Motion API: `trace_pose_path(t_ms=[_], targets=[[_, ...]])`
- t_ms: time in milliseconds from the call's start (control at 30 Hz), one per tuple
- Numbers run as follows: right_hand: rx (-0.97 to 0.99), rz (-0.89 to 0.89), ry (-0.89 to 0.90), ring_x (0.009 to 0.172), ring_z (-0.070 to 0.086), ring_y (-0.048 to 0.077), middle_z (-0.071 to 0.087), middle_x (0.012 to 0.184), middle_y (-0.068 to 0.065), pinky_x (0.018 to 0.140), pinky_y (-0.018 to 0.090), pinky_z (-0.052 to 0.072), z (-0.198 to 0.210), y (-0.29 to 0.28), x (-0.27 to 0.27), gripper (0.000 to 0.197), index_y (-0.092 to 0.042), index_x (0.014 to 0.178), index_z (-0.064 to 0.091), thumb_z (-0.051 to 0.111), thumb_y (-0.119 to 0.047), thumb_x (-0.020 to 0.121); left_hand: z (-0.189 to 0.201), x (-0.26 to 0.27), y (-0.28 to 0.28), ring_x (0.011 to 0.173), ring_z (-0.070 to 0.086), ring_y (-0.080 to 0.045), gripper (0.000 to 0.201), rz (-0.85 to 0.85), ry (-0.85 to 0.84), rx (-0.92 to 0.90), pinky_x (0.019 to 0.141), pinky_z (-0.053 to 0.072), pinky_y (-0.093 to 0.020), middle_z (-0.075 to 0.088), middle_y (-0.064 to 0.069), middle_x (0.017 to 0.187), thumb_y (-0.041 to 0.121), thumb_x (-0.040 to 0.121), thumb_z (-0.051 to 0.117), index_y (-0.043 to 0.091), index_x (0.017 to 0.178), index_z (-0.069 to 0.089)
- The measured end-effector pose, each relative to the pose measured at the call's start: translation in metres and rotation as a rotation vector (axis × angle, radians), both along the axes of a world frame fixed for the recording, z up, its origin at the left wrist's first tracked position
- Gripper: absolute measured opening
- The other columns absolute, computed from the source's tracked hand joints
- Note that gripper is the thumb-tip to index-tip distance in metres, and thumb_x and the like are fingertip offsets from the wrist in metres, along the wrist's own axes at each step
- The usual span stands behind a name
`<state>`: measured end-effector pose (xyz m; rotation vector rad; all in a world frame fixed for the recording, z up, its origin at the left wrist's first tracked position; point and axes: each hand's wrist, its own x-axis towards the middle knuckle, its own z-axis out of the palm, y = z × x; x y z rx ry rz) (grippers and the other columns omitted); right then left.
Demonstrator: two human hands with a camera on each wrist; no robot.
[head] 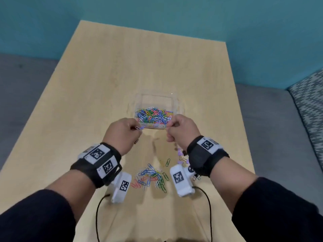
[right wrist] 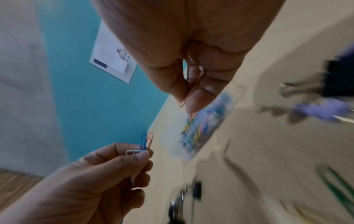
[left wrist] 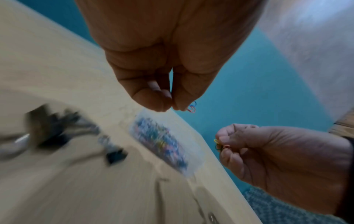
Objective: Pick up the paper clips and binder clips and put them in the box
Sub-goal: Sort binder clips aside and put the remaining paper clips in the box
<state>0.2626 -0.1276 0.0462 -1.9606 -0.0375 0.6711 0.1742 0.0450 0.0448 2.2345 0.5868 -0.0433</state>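
A clear plastic box (head: 139, 102) stands mid-table, part filled with coloured paper clips (head: 153, 116). My left hand (head: 122, 131) hovers at the box's near left corner and pinches a few paper clips (right wrist: 145, 142), blue, orange and white. My right hand (head: 181, 130) is at the near right corner, fingers curled, pinching a few paper clips (left wrist: 218, 144) of yellow, green and orange. A loose pile of paper clips (head: 152, 177) lies on the table between my wrists. Purple binder clips (head: 181, 156) lie under my right wrist, partly hidden.
The wooden table (head: 104, 75) stands against a teal wall. Black binder clips (left wrist: 116, 156) lie on the table, blurred in the left wrist view. Grey seats flank the table, with a patterned cushion (head: 309, 105) at the right. Camera cables (head: 99, 215) hang from both wrists.
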Motion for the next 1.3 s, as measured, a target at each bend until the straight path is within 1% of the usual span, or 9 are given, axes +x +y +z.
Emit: trace_pose_path(t_ms=[133,233,433,600,767,867,1000,1167,1300], targets=[[0.027,-0.084,-0.058,0.046,0.057,0.017,0.056,0.067,0.007,0.06,0.041,0.058,0.013,0.025,0.036,0.021,-0.013,0.076,0.056,0.053,0.006,0.083,0.01,0.051,0.007,0.077,0.061,-0.023,0.009,-0.004,-0.049,0.056,0.066,0.044,-0.028,0.068,-0.001,0.079,0.019,0.078,0.065,0.019,0.085,0.071],[-0.104,-0.016,-0.145,0.07,0.065,0.028,0.062,0.085,0.01,0.074,0.048,0.057,0.004,0.024,0.04,0.019,-0.021,0.1,0.059,0.052,-0.018,0.082,0.006,0.057,0.011,0.09,0.06,-0.023,0.026,-0.066,0.004,0.162,0.076,0.042,-0.027,0.064,-0.002,0.098,0.023,0.081,0.064,0.022,0.107,0.068],[-0.435,0.412,-0.313,0.103,0.059,0.031,0.059,0.117,0.012,0.091,0.04,0.048,-0.016,-0.023,-0.027,0.037,-0.017,0.125,0.059,0.038,-0.009,0.094,-0.025,-0.029,-0.007,0.095,0.059,-0.031,0.029,-0.338,-0.064,0.326,0.084,0.048,-0.037,0.06,-0.008,0.111,0.012,0.083,0.06,0.016,0.111,0.065],[-0.604,0.884,-0.484,0.108,0.046,0.035,0.055,0.117,0.015,0.093,0.044,0.043,-0.028,-0.037,-0.095,0.046,-0.003,0.119,0.053,0.045,0.007,0.074,-0.071,-0.087,-0.048,0.112,0.057,-0.03,0.05,-0.67,-0.01,0.496,0.092,0.051,-0.037,0.058,-0.006,0.13,0.015,0.073,0.068,0.012,0.122,0.059],[-0.644,0.982,-0.604,0.133,0.034,0.042,0.039,0.141,0.026,0.107,0.048,0.037,-0.044,-0.054,-0.131,0.068,0.005,0.134,0.041,0.055,0.001,0.068,-0.086,-0.114,-0.05,0.124,0.048,-0.032,0.046,-0.816,-0.012,0.611,0.103,0.041,-0.042,0.053,-0.01,0.134,0.018,0.082,0.055,0.006,0.126,0.057],[-0.55,0.902,-0.609,0.125,0.041,0.033,0.044,0.136,0.011,0.101,0.04,0.043,-0.049,-0.068,-0.134,0.058,-0.009,0.132,0.042,0.051,-0.002,0.075,-0.068,-0.13,-0.042,0.105,0.058,-0.028,0.042,-0.643,-0.052,0.525,0.095,0.043,-0.035,0.06,-0.005,0.121,0.025,0.079,0.048,0.012,0.116,0.062],[-0.561,0.67,-0.384,0.111,0.04,0.022,0.034,0.129,-0.002,0.089,0.03,0.044,-0.04,-0.085,-0.133,0.057,-0.026,0.139,0.028,0.055,-0.026,0.088,-0.064,-0.149,-0.032,0.091,0.052,-0.024,0.059,-0.287,0.121,0.225,0.08,0.048,-0.034,0.05,0.001,0.109,0.034,0.071,0.066,0.022,0.127,0.049],[-0.529,0.617,-0.366,0.106,0.041,0.02,0.032,0.12,-0.002,0.086,0.031,0.045,-0.053,-0.056,-0.128,0.062,-0.026,0.136,0.03,0.064,-0.029,0.085,-0.066,-0.126,-0.05,0.093,0.048,-0.02,0.065,-0.318,0.168,0.223,0.081,0.046,-0.03,0.041,0.004,0.108,0.03,0.074,0.069,0.025,0.133,0.043],[-0.52,0.63,-0.435,0.092,0.046,0.023,0.036,0.111,0.002,0.076,0.036,0.05,-0.065,-0.032,-0.117,0.031,-0.018,0.113,0.048,0.061,-0.015,0.085,-0.07,-0.099,-0.06,0.084,0.049,-0.018,0.028,-0.285,0.157,0.221,0.069,0.046,-0.031,0.04,0.005,0.098,0.025,0.08,0.062,0.025,0.107,0.053]])
